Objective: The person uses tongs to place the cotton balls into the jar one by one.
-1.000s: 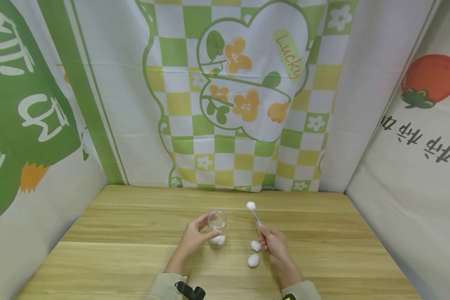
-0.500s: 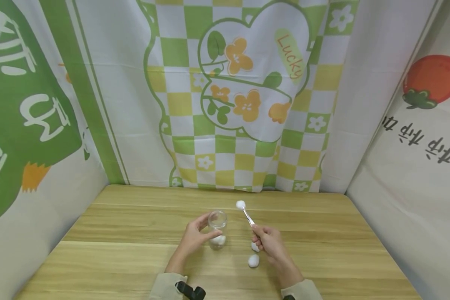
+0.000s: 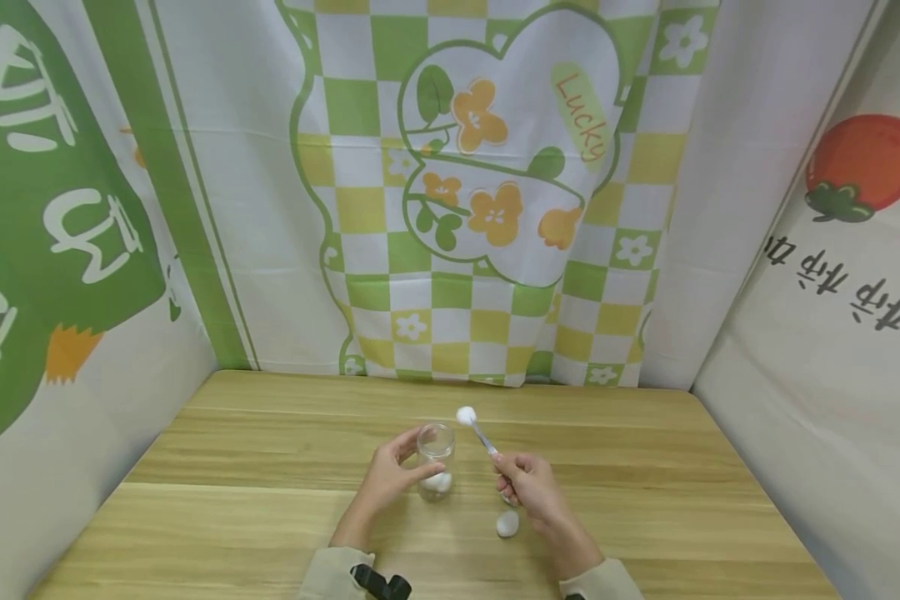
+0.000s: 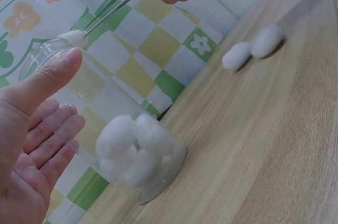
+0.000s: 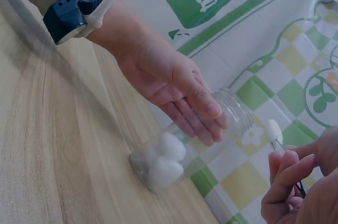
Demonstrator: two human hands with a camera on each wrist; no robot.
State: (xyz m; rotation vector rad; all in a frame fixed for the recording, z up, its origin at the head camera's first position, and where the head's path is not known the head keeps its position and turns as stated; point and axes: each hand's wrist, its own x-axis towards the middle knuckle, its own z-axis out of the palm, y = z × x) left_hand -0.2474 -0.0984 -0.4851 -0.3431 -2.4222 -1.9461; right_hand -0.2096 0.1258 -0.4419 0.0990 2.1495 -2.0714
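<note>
My left hand [image 3: 392,473] holds a clear glass jar [image 3: 436,450] upright on the table, thumb on the near side and fingers on the far side, near its open mouth. Several white cotton balls [image 4: 134,150] lie at the jar's bottom. My right hand [image 3: 534,487] grips metal tweezers [image 3: 484,437], whose tips pinch another cotton ball [image 3: 466,415]. That ball is up beyond the jar's rim, to its right in the head view. Two loose cotton balls lie on the table: the nearer one [image 3: 507,524] shows fully, while the farther one [image 4: 236,56] is mostly hidden by my right hand in the head view.
The wooden table [image 3: 270,467] reaches back to a checkered cloth curtain [image 3: 450,333]. Printed cloth hangs on the left and right sides. A black wrist camera [image 5: 74,11] is strapped over my left sleeve.
My right hand has moved left with the tweezers and their cotton ball, nearer to the jar's mouth. It now covers most of the farther loose ball. The left hand and jar stay put.
</note>
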